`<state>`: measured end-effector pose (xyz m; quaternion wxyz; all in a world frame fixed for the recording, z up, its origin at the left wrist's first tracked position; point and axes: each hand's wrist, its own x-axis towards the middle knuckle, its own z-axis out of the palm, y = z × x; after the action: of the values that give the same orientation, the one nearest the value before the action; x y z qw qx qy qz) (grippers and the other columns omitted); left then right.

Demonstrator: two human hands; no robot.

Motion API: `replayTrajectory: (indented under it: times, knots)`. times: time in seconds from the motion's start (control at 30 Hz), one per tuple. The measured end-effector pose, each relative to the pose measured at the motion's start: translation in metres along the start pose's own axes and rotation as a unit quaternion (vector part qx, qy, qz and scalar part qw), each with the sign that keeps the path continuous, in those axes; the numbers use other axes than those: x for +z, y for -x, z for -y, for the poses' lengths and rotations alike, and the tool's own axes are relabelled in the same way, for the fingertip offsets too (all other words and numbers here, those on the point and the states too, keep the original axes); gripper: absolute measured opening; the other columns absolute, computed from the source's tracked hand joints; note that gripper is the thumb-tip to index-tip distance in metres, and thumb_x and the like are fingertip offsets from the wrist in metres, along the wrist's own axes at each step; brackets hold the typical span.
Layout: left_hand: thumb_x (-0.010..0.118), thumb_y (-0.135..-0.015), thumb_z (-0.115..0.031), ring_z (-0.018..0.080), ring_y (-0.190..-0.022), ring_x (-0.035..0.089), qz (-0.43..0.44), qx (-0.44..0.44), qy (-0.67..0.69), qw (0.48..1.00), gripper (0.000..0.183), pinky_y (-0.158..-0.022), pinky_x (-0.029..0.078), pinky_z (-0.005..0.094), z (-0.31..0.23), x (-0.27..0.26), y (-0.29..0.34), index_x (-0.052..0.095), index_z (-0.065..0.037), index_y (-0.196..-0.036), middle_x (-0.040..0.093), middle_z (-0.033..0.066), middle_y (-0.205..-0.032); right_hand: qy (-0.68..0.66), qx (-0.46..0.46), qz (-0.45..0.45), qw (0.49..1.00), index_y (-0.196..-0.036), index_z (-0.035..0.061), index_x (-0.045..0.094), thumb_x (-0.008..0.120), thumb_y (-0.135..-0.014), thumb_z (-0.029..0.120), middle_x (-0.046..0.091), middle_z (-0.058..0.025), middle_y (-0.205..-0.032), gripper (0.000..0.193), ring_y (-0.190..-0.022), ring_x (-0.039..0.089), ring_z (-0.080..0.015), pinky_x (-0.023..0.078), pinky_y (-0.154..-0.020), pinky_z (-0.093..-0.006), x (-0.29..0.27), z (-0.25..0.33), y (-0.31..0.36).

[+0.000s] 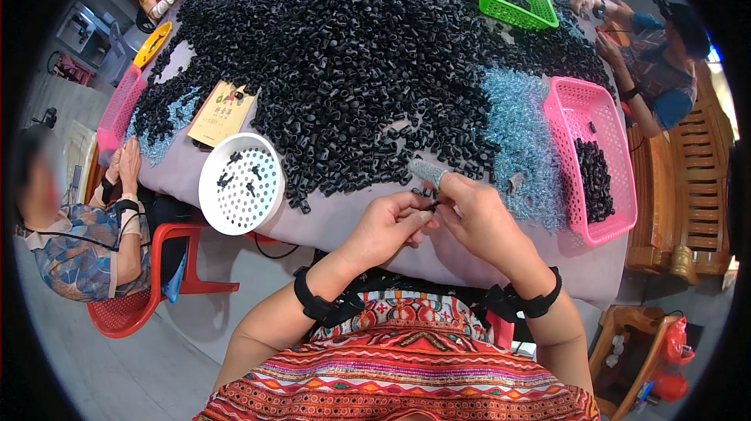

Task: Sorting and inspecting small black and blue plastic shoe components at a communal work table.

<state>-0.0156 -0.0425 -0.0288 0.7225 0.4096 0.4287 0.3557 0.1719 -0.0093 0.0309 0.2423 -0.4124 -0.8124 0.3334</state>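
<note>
Just beyond my lap, at the near edge of the table, both hands meet with closed fingertips. My left hand point(382, 227) and my right hand point(483, 222) pinch a small black plastic piece point(430, 204) between them; the fingers cover most of it. A grey, glittery finger cover point(426, 171) sits on one finger of my right hand. Past my fingertips spreads a large heap of small black plastic pieces point(352, 69). To its right lies a pile of small clear bluish pieces point(522, 147).
Left of my hands stands a white perforated bowl point(241, 214) with a few black pieces, beside a yellow booklet point(222, 114). A pink basket point(618, 218) on the right holds black pieces; a green basket point(520, 21) stands farther back. Other people sit around the table; a red chair point(149, 304) is at left.
</note>
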Motion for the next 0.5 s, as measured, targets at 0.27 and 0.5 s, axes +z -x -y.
replayTrajectory:
  times: [0.27,0.5]
  knots:
    - [0.059,-0.1,-0.012,0.0063,-0.069,0.061,-0.004,0.01,-0.03,1.0,0.024,-0.067,0.054,0.0235,-0.003,0.004,-0.001,0.061,0.004,-0.118,0.07,0.0062,-0.091,0.084,0.012,0.049,0.995,-0.136,0.0085,0.053,0.058,-0.084,-0.005,0.067,-0.0168,-0.099,0.055,-0.083,0.069,-0.0366,0.055,-0.071,-0.0429,-0.003,0.007,-0.002]
    - [0.059,-0.1,-0.014,0.0045,-0.069,0.061,-0.014,0.028,0.03,0.999,0.019,-0.061,0.051,0.0206,-0.003,0.003,-0.009,0.064,0.0,-0.111,0.07,0.004,-0.09,-0.026,0.019,-0.036,0.999,-0.126,0.0047,0.05,0.062,-0.087,0.002,0.065,-0.0182,-0.098,0.041,-0.087,0.068,-0.0372,0.055,-0.072,-0.0428,-0.003,0.008,0.005]
